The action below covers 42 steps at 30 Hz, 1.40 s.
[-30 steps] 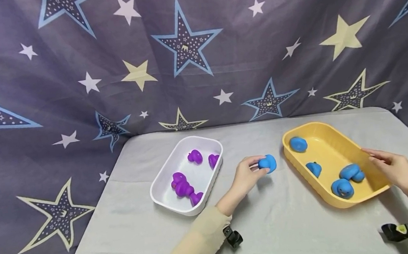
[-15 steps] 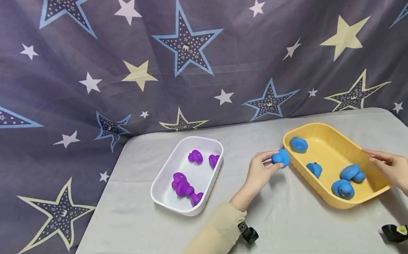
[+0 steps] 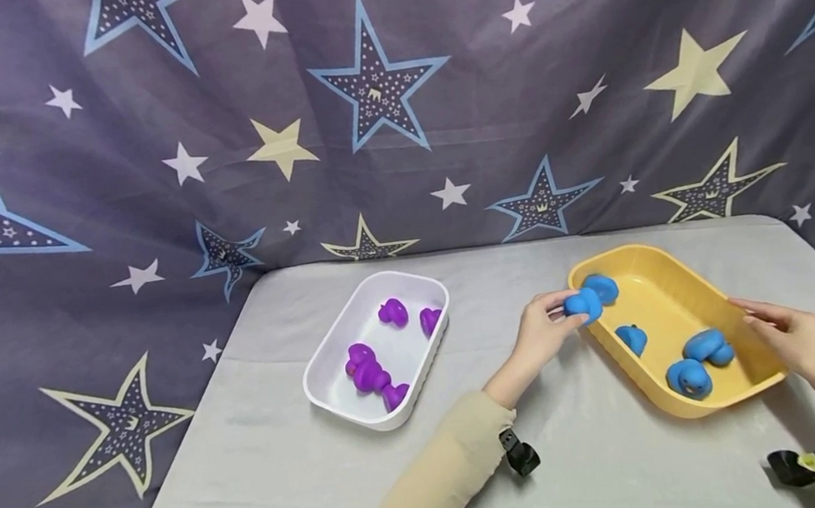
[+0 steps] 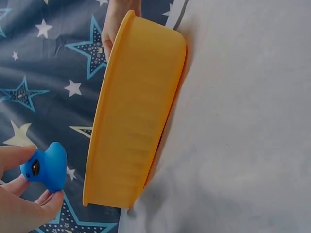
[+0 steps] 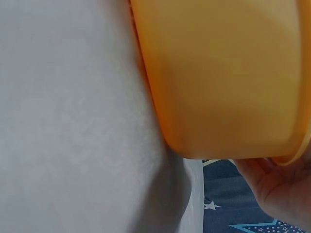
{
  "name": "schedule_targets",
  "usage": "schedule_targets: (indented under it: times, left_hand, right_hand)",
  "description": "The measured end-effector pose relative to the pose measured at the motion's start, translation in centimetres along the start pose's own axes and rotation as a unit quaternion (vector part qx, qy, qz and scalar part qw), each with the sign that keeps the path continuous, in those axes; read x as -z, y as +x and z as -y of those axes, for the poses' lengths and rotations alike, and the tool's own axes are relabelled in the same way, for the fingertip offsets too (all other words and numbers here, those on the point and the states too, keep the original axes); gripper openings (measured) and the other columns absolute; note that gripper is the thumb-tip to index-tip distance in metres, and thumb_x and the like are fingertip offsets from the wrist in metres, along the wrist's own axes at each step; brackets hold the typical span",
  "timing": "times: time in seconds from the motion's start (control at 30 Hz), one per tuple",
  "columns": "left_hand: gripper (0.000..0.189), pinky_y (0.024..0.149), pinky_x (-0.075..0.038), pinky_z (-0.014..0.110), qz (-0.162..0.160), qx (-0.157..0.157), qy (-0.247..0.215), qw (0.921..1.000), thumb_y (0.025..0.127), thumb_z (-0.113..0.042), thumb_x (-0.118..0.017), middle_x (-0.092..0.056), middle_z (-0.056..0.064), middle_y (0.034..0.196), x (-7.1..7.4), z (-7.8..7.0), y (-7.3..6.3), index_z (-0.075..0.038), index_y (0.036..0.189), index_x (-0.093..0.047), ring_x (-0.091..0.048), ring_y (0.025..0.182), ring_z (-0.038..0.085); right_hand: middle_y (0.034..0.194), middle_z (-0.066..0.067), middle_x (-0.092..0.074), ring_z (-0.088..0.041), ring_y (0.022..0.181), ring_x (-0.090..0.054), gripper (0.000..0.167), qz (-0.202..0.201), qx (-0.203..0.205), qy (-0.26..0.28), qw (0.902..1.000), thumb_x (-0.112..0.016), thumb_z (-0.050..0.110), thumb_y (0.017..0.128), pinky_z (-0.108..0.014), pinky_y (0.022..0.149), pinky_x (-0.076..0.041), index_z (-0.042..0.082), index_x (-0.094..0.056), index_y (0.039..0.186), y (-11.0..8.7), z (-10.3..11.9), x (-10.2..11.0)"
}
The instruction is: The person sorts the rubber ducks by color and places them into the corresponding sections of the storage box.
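In the head view my left hand (image 3: pixel 543 331) pinches a blue rubber duck (image 3: pixel 584 306) at the left rim of a yellow plastic tray (image 3: pixel 652 280). Seen from the left wrist, thumb and fingers grip the duck (image 4: pixel 50 167), above the level of the tray's rim. Several blue ducks lie inside the tray, among them a duck (image 3: pixel 689 379) near its front end and another duck (image 3: pixel 632 339) by the left wall. My right hand (image 3: pixel 798 339) holds the tray's right rim; part of its grip is hidden behind the tray in the right wrist view.
A white tray (image 3: pixel 321 389) with several purple ducks (image 3: pixel 370 375) stands on the left of the cloth-covered table (image 3: pixel 266 471). A dark star-patterned curtain (image 3: pixel 222 82) hangs behind the table's far edge.
My left hand has moved right with the blue duck, from between the trays to over the yellow tray's left rim. My right hand stays at the tray's right rim.
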<state>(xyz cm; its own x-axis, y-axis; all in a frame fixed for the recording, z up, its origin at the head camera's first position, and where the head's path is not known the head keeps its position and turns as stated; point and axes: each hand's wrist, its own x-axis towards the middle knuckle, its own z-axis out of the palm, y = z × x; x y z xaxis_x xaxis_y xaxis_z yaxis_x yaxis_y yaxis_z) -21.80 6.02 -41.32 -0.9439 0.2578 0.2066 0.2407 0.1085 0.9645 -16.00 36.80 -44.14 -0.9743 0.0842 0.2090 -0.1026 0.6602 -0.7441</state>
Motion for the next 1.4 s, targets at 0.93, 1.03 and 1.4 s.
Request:
schedule_targets:
  times: [0.93, 1.03, 1.4]
  left_hand:
    - [0.033, 0.073, -0.046, 0.012, 0.014, 0.013, 0.06, 0.998, 0.075, -0.006, -0.07, -0.055, 0.005, 0.096, -2.6, 1.2, 2.5, -0.001, 0.106, -0.063, -0.057, 0.085, 0.009]
    - [0.033, 0.071, -0.045, 0.008, 0.017, 0.014, 0.069, 0.9974, 0.075, -0.006, -0.07, -0.055, 0.004, 0.096, -2.7, 1.1, 2.8, -0.002, 0.106, -0.063, -0.057, 0.084, 0.008]
    - [0.03, 0.066, -0.043, 0.007, 0.019, 0.0, 0.096, 0.9952, 0.073, -0.008, -0.072, -0.056, 0.002, 0.095, -3.1, 1.3, 3.5, -0.006, 0.102, -0.065, -0.056, 0.081, 0.008]
  right_hand:
    - [0.089, 0.044, -0.039, 0.025, 0.081, -0.032, 0.03, -0.006, 0.011, 0.01, 0.9999, -0.049, 0.019, 0.091, -0.001, 0.061, -0.032, 0.02, -0.057, 0.12, -0.1, 0.1, 0.0]
    - [0.089, 0.044, -0.039, 0.025, 0.081, -0.032, 0.03, -0.004, 0.011, 0.008, 0.9999, -0.049, 0.019, 0.091, -0.001, 0.061, -0.032, 0.02, -0.057, 0.12, -0.1, 0.1, 0.0]
    - [0.09, 0.043, -0.038, 0.025, 0.081, -0.032, 0.031, 0.0, 0.004, 0.008, 1.0, -0.049, 0.02, 0.091, -0.001, 0.061, -0.032, 0.019, -0.056, 0.122, -0.1, 0.1, -0.1]
